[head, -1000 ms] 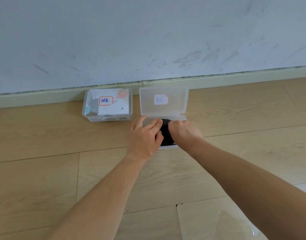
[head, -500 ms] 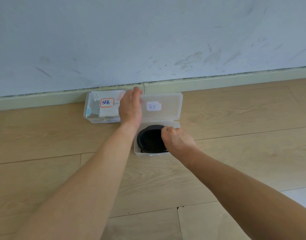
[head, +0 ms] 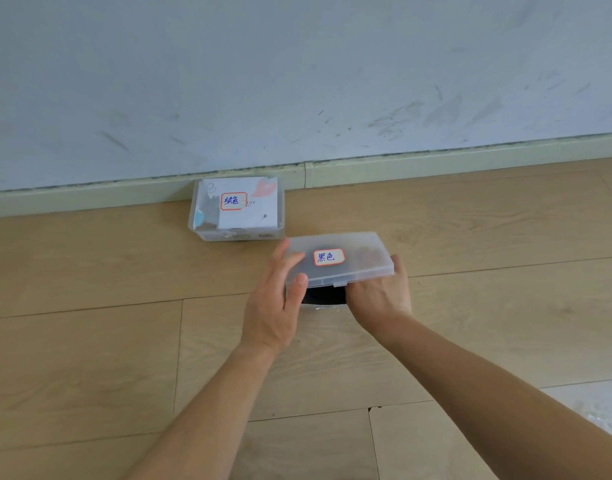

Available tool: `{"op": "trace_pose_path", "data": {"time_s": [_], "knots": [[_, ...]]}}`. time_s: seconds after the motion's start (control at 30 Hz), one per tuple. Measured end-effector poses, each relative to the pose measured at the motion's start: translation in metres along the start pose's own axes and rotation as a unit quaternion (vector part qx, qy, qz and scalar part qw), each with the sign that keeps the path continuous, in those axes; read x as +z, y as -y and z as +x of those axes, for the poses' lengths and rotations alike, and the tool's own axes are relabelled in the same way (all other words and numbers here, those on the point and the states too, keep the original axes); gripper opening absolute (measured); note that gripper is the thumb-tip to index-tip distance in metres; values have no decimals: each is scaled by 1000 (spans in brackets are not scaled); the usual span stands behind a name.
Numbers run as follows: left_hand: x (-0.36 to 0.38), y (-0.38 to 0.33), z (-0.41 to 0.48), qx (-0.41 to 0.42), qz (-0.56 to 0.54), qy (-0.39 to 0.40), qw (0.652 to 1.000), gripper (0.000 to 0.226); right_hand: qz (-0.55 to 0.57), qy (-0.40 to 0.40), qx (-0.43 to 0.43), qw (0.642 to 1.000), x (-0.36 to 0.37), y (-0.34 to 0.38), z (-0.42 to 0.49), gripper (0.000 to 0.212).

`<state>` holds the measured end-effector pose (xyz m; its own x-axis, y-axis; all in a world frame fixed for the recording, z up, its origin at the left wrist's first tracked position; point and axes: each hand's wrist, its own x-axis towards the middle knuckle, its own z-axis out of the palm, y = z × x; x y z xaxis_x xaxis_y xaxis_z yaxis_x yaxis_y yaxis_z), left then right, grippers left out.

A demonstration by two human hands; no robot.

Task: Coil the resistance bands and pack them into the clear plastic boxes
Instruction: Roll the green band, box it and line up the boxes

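On the wooden floor [head: 90, 341], a closed box [head: 238, 233] stands at 11 o'clock from my clear box [head: 323, 307]. My left hand [head: 273, 306] pinches the lid [head: 360, 268] at 9 o'clock to lower it. My right hand [head: 380, 296] grips the box end at 3 o'clock to steady it. The coiled black band [head: 327, 295] lies inside. Half a second ago the lid stood open toward the wall.

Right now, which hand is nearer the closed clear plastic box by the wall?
Left. The left hand sits just in front of that box; the right hand, farther right.
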<state>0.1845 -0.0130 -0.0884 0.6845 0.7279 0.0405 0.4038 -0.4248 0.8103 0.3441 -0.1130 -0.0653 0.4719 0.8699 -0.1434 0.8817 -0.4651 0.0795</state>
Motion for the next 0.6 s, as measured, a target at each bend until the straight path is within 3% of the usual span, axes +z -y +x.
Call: {"op": "trace_pose_path", "data": {"time_s": [0.13, 0.27, 0.47, 0.53, 0.6], "knots": [[-3, 10, -5, 29, 35, 35, 998, 51, 10, -41, -82, 996, 22, -3, -19, 33], [-5, 13, -8, 43, 88, 56, 994, 51, 60, -48, -73, 994, 26, -12, -34, 52], [-9, 19, -6, 79, 172, 72, 979, 54, 86, 22, -112, 990, 20, -17, -79, 70], [-10, 18, -6, 76, 197, 86, 974, 55, 132, -37, -142, 980, 15, -21, -94, 54], [-10, 19, -7, 79, 213, 94, 969, 56, 200, -137, -107, 964, 11, -27, -100, 33]]}}
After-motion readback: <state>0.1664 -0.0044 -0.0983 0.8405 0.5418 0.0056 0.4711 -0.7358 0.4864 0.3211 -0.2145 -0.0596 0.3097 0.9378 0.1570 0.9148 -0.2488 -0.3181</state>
